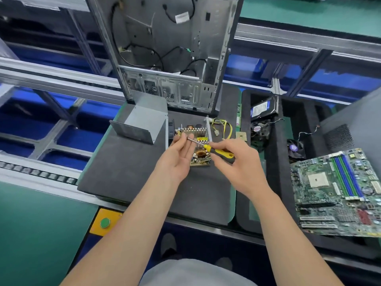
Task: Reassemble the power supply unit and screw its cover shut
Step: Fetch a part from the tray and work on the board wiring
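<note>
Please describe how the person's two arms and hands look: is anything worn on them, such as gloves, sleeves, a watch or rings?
Both forearms are bare up to the bottom edge of the picture; no sleeve shows. The left hand and the right hand wear no gloves. No watch, wrist strap or bracelet is on either wrist, and I see no rings on the fingers that show.

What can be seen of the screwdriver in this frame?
The screwdriver has a yellow and black handle and a thin bare metal shaft. It lies nearly level above the open power supply board, tip pointing left. The right hand grips the handle, while the left hand pinches the shaft near its tip with its fingertips. The tip itself is hidden by those fingers, so any screw there cannot be seen.
</note>
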`<state>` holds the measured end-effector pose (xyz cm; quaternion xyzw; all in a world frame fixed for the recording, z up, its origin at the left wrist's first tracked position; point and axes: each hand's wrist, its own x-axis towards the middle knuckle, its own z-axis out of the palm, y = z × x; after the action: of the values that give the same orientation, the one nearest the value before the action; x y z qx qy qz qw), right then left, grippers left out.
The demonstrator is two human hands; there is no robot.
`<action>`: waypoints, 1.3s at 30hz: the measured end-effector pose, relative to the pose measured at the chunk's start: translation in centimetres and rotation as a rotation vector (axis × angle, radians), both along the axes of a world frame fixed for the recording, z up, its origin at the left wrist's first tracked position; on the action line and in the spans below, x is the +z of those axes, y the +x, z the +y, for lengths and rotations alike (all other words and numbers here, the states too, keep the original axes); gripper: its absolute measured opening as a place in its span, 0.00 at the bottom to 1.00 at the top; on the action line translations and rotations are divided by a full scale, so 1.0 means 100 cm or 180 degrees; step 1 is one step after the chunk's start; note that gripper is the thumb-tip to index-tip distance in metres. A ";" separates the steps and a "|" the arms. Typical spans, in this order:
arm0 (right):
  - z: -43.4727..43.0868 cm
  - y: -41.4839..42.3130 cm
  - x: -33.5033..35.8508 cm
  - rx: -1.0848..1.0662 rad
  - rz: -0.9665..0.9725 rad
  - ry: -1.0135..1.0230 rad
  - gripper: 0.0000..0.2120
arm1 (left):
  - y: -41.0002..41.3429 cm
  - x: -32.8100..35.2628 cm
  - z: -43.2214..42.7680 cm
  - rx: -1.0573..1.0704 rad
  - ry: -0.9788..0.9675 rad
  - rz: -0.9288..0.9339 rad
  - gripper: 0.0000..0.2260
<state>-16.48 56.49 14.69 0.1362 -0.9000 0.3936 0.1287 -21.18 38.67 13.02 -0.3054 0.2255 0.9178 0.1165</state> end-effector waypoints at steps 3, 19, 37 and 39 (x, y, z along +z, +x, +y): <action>0.004 -0.001 0.007 0.0058 0.0000 0.0131 0.11 | 0.001 0.003 0.000 -0.0050 0.0233 -0.0202 0.04; 0.004 -0.004 0.024 0.0015 -0.0119 0.0823 0.10 | 0.003 -0.004 0.005 -0.0420 0.0243 -0.0480 0.16; 0.016 0.003 0.014 -0.0372 -0.0586 -0.0152 0.10 | 0.008 -0.009 0.007 -0.0552 -0.0021 -0.0376 0.05; 0.017 0.003 0.014 -0.0411 -0.0641 -0.0276 0.09 | 0.010 -0.010 0.008 -0.0605 -0.0117 -0.0288 0.03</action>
<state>-16.22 58.18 16.08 0.0320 -0.8974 0.4347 0.0686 -20.19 39.47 12.02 -0.3258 0.2647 0.8836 0.2074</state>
